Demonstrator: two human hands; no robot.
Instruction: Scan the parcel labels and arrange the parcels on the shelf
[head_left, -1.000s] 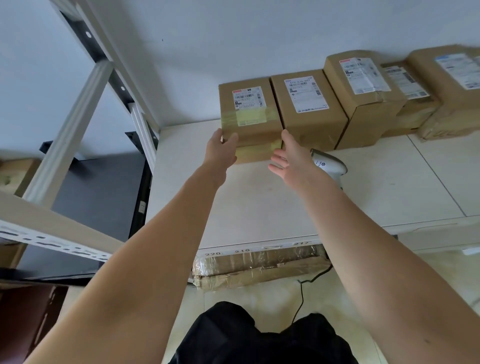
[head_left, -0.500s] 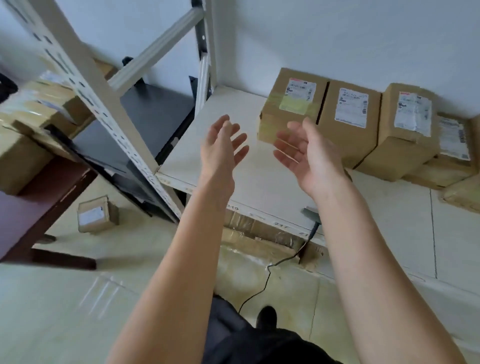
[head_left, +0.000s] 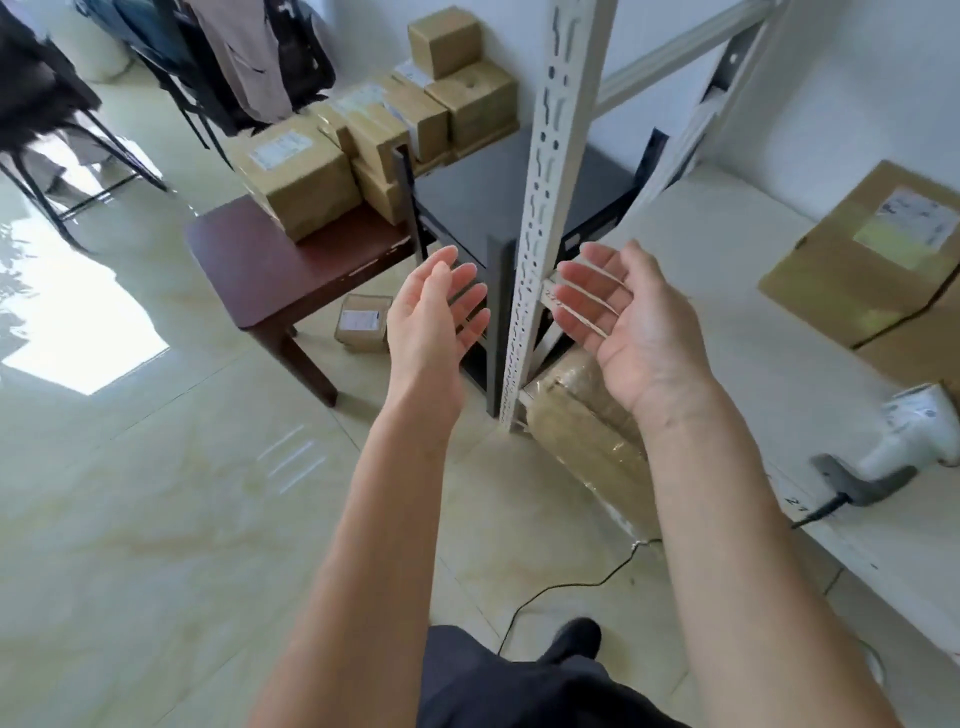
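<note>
My left hand (head_left: 431, 317) and my right hand (head_left: 623, 322) hang in the air with palms facing each other and fingers relaxed, holding nothing. They flank the shelf's white perforated upright (head_left: 545, 218). A labelled brown parcel (head_left: 862, 260) with yellow tape lies on the white shelf board (head_left: 727, 332) at the right edge. A white barcode scanner (head_left: 904, 436) sits in its grey stand on the shelf front. Several labelled cardboard parcels (head_left: 301, 176) are stacked on a dark red low table (head_left: 270, 270) and a black stand beyond my left hand.
A small parcel (head_left: 363, 322) lies on the tiled floor beside the red table. A taped brown bundle (head_left: 592, 436) sits under the shelf. The scanner's black cable (head_left: 566, 587) runs across the floor by my foot. Chairs with hanging clothes stand at the far left.
The view has swung left from the shelf toward the table of parcels. Both hands have let go of the shelved parcel and drawn back, staying empty with relaxed fingers.
</note>
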